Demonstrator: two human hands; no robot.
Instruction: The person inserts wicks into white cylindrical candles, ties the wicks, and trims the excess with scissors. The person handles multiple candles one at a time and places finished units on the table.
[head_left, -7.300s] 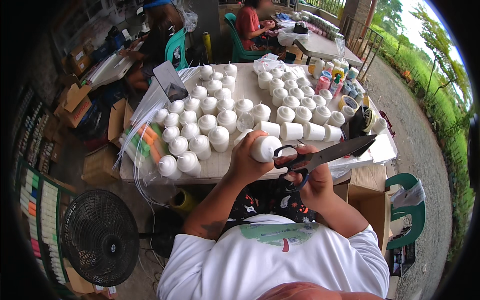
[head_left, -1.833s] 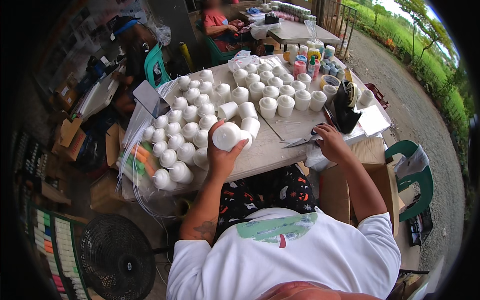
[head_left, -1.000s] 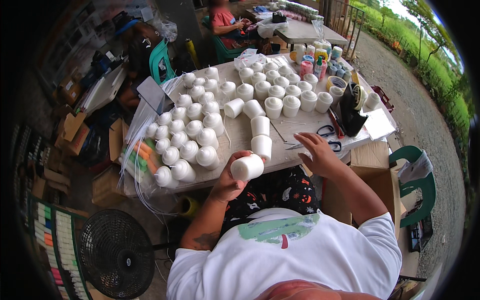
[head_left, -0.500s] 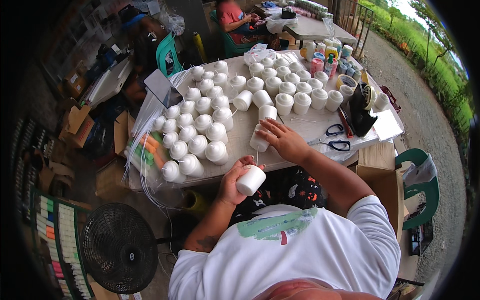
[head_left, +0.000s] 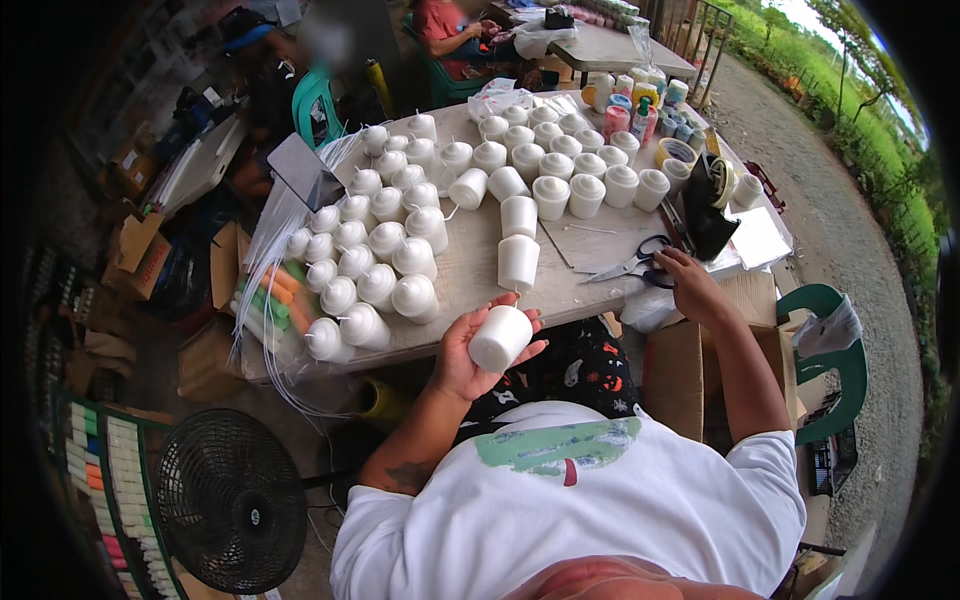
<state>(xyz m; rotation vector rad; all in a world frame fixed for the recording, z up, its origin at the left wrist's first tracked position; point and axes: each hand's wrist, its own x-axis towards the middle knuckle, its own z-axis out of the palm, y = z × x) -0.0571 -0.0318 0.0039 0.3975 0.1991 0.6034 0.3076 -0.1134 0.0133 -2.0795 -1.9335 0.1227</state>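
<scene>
Pale work table [head_left: 470, 258] across the middle; upright white candles [head_left: 388, 240] stand in rows on it, left and back. Black fan [head_left: 230, 500] at lower left. Open cardboard box [head_left: 672, 368] below the table's right front. Printed carton [head_left: 138, 260] far left.

Left arm bent; left hand [head_left: 460, 356] palm up over the lap, just off the table's near edge, fingers loosely cupped round a held candle [head_left: 501, 338], supporting it. Right arm reaches out to the right; right hand [head_left: 692, 286] palm down, fingertips at the handles of the scissors [head_left: 622, 268]. Whether they have closed on a handle, cannot tell. Scissors on the table, blades toward the left.

Held candle on its side: flat end down and toward the wearer, far end toward the table, long axis slanting lower left to upper right. Short wick between fingertips and the nearest lying candle [head_left: 518, 262]; cannot tell whose.

Writing: red lettering on the carton, slanted. Bottles [head_left: 640, 120] at the back, labels too small to read.
</scene>
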